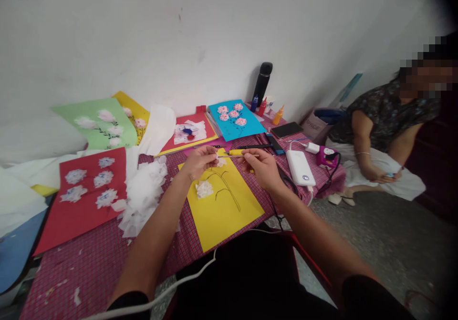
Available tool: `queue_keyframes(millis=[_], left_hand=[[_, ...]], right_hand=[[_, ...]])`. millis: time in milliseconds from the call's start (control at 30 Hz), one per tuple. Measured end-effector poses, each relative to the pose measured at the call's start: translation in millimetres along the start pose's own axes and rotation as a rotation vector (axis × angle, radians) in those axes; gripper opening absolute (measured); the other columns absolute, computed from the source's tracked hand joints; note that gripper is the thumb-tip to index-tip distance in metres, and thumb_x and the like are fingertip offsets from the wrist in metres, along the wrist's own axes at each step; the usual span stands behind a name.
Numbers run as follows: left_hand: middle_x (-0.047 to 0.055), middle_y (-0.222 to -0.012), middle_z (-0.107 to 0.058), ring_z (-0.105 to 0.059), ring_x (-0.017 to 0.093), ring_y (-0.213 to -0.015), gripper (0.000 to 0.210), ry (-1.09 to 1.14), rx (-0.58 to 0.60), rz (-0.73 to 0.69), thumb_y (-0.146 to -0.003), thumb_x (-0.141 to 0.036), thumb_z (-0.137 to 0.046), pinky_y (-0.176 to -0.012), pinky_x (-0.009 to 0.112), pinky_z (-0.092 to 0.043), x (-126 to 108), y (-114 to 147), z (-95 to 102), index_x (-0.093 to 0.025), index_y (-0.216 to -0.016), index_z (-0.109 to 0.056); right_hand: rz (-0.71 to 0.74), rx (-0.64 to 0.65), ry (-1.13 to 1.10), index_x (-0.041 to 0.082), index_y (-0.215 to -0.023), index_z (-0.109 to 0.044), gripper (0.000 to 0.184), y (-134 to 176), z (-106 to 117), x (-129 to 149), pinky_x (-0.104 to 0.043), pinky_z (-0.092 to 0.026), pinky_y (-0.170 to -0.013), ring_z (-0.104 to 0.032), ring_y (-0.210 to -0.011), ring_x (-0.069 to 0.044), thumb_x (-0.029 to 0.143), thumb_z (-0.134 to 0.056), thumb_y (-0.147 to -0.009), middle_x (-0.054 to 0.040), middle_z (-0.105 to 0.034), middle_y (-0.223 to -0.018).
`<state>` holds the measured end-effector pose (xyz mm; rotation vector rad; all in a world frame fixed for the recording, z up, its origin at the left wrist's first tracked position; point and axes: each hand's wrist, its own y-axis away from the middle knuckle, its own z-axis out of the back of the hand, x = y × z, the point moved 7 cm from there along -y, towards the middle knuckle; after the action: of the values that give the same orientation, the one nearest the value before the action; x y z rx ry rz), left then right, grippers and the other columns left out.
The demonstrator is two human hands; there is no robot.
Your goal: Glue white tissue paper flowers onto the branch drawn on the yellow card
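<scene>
A thin stick, perhaps a brush or pencil, runs between my two hands above the yellow paper. My right hand is closed on its right end. At its left end my left hand pinches a small bit of white, probably tissue paper. Below them lies the yellow sheet with drawn branching stems. One crumpled white paper flower sits on its left part. Another white flower is near the top edge, partly hidden by my hands. Just behind the stick is a small yellow object.
White tissue pieces are heaped left of the sheet, beside a red flower picture. A blue flower picture, paint bottles and a black flask stand behind. Right are a phone, a power bank and a seated person.
</scene>
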<state>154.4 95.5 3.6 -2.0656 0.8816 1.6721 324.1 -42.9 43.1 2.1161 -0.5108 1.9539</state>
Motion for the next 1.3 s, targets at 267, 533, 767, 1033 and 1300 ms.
queue_keyframes(millis=[267,533,767,1033,1300], left_hand=[[0.001,-0.083,-0.071,-0.063,0.016,-0.074,0.012,-0.659,0.073,-0.174,-0.077,-0.026,-0.068,-0.073,0.029,-0.048,0,3,-18.9,-0.019,-0.086,-0.070],[0.004,-0.096,-0.077,-0.072,0.021,-0.087,0.024,-0.879,0.158,-0.235,-0.084,-0.017,-0.055,-0.082,0.033,-0.053,11,3,-32.3,-0.022,-0.100,-0.072],[0.006,-0.100,-0.077,-0.072,0.020,-0.086,0.028,-0.811,0.097,-0.237,-0.084,-0.015,-0.054,-0.081,0.032,-0.054,6,1,-21.0,-0.020,-0.104,-0.072],[0.010,-0.107,-0.074,-0.068,0.024,-0.089,0.033,-1.030,-0.018,-0.342,-0.082,-0.014,-0.055,-0.089,0.039,-0.052,0,-2,-10.0,-0.018,-0.110,-0.072],[0.014,-0.124,-0.069,-0.062,0.030,-0.118,0.043,-1.260,0.056,-0.365,-0.081,-0.012,-0.059,-0.109,0.044,-0.046,10,-2,-18.3,-0.016,-0.123,-0.067]], right_hand=[[0.059,-0.022,0.183,0.019,-0.086,-0.060,0.030,8,0,-9,-0.025,-0.048,-0.056,-0.062,-0.057,-0.012,0.049,-0.064,-0.087,-0.0029,-0.070,-0.078],[0.071,0.034,0.438,0.019,-0.093,-0.064,0.026,14,2,-33,-0.027,-0.051,-0.061,-0.066,-0.064,-0.015,0.044,-0.058,-0.091,-0.0046,-0.072,-0.084],[0.091,0.054,0.510,0.019,-0.101,-0.066,0.026,11,-1,-37,-0.029,-0.052,-0.066,-0.068,-0.068,-0.017,0.041,-0.056,-0.092,-0.0053,-0.073,-0.088],[0.128,0.075,0.581,0.020,-0.105,-0.066,0.024,8,-1,-47,-0.030,-0.052,-0.070,-0.069,-0.073,-0.017,0.039,-0.054,-0.095,-0.0060,-0.075,-0.093],[0.216,0.093,0.662,0.019,-0.100,-0.067,0.020,2,-11,-35,-0.027,-0.049,-0.066,-0.068,-0.071,-0.017,0.035,-0.055,-0.096,-0.0060,-0.075,-0.087]])
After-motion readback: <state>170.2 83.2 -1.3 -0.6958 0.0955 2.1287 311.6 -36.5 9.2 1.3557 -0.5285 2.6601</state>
